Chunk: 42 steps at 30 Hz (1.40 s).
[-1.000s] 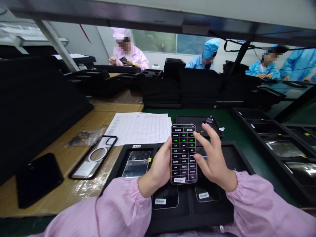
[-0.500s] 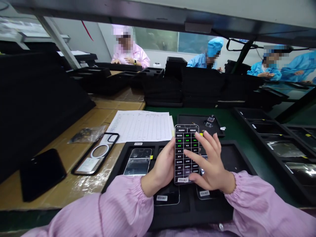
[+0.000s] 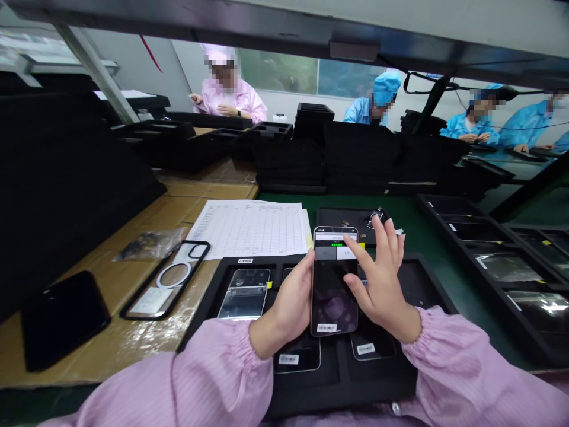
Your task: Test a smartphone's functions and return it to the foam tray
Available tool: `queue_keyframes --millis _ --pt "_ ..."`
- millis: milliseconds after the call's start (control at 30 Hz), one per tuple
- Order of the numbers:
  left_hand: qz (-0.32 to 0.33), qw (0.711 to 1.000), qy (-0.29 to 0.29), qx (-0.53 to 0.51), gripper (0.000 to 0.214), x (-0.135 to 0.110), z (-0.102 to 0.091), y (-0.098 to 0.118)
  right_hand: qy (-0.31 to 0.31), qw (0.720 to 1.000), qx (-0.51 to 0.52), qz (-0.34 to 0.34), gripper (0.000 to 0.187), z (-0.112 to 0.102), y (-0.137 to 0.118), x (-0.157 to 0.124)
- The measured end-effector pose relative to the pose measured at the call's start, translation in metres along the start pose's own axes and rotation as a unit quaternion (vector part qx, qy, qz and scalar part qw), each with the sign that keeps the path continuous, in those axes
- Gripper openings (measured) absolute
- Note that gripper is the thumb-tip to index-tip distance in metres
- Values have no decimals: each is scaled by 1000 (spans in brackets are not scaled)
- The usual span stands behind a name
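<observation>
A smartphone [image 3: 334,290] with a lit screen and a barcode sticker near its lower edge is held up over a black foam tray [image 3: 311,388]. My left hand [image 3: 288,302] grips it along its left side; the fingers behind it are hidden. Over the right part of the screen, my right hand [image 3: 380,279] has its fingers spread, the index fingertip at the upper screen. The screen shows a pale bar, green text and a dark lower area. More phones lie in the tray, one [image 3: 245,293] at the left and another [image 3: 372,345] below my right hand.
Printed sheets [image 3: 253,228] lie behind the tray. To the left are a clear phone case [image 3: 166,281], a plastic bag [image 3: 151,243] and a dark flat panel [image 3: 64,320]. Another tray [image 3: 493,261] of phones stands right. Black tray stacks [image 3: 364,157] and several co-workers are beyond.
The phone's screen has switched from a grid of labelled buttons to a mostly dark page with a pale bar on top. My right index finger has moved up the screen.
</observation>
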<state>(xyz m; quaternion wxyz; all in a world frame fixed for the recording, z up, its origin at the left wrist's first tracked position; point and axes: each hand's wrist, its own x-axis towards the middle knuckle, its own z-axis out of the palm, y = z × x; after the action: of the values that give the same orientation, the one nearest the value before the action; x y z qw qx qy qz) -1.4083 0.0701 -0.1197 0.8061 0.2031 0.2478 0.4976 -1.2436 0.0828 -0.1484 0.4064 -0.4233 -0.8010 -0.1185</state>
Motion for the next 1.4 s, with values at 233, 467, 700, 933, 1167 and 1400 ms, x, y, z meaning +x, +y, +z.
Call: queue_keyframes --millis 233,467,700,933,1167,1400 --pt "2 1000 1 12 50 0 1 0 3 1000 10 11 52 0 0 0" --pt "23 999 24 17 46 3 -1 -2 0 999 31 -37 50 -2 -2 -1" --pt "59 998 9 21 38 4 -4 -5 -16 996 28 -80 54 -3 -5 -1" --pt "-1 1000 24 18 47 1 1 4 41 993 75 -87 43 -7 -3 -3" --pt "-14 998 64 17 53 -1 4 14 74 973 159 -152 32 -10 -6 -5" --pt "4 998 54 17 51 -1 4 12 41 976 170 -130 32 -7 -6 -5"
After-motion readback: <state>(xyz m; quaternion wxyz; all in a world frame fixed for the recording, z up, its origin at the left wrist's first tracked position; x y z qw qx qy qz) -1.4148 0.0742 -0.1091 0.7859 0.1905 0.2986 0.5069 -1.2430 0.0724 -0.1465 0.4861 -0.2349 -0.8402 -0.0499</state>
